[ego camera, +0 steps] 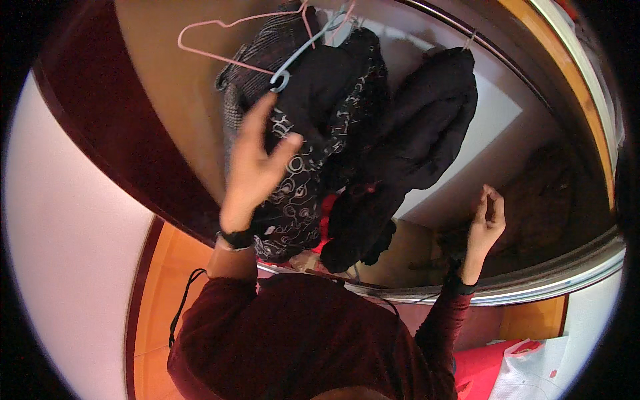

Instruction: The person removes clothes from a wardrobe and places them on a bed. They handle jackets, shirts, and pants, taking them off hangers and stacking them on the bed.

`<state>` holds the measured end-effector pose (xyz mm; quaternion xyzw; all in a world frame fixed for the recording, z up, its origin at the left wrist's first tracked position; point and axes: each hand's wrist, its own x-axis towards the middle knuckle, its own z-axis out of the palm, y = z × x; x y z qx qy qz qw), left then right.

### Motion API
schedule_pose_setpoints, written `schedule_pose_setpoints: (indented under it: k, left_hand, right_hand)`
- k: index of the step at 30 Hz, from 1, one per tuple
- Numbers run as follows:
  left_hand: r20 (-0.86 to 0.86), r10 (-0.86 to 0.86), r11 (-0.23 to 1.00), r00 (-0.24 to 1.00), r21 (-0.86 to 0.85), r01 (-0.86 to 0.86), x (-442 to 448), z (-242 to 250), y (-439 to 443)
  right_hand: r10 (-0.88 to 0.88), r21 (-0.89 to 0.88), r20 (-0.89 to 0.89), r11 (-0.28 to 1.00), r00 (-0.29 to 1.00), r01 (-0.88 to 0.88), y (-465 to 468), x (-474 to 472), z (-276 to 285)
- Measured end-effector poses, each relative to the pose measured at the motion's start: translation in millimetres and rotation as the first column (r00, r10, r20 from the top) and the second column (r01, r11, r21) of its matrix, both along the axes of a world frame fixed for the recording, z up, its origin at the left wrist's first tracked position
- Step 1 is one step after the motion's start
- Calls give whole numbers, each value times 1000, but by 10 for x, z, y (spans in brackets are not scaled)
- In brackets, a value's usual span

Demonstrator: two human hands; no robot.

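Note:
My left hand [257,165], a little blurred, is raised in front of a black garment with white swirl print [295,195]. Its thumb and fingers are spread, and nothing shows in them. The fingertip lies close to the hooked end of a light blue hanger [300,50]; whether it touches cannot be told. Behind and left of that hanger, a bare pink hanger [215,25] hangs at the top. My right hand [487,227] is held up at the right, away from the clothes. Its fingers are loosely bent with a gap to the thumb, holding nothing visible.
A metal rod [480,35] crosses the wardrobe's top. From it hangs a dark garment [435,115] on the right; a grey checked garment [280,37] hangs further left. A sliding-door track [540,287] runs along the front edge. Red and white items [520,370] lie at lower right.

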<state>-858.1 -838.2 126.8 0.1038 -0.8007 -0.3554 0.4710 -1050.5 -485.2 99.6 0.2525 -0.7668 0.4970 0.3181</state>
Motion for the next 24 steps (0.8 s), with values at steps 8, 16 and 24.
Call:
schedule_pose_setpoints:
  k: [8,16,24]
  left_hand:
    - [20,-474,873,880,-119,473,-467,-438,416]
    - [130,-566,802,814,-144,580,-581,-861,447]
    - [129,-635,746,762,-152,648,-600,-980,561]
  right_hand:
    - [305,60,-2,951,952,-304,-1140,787,460]
    - [724,419,-314,686,614,-594,-1214,1759,791]
    - [930,246,-264,321,255,-915,-1215,2328,969]
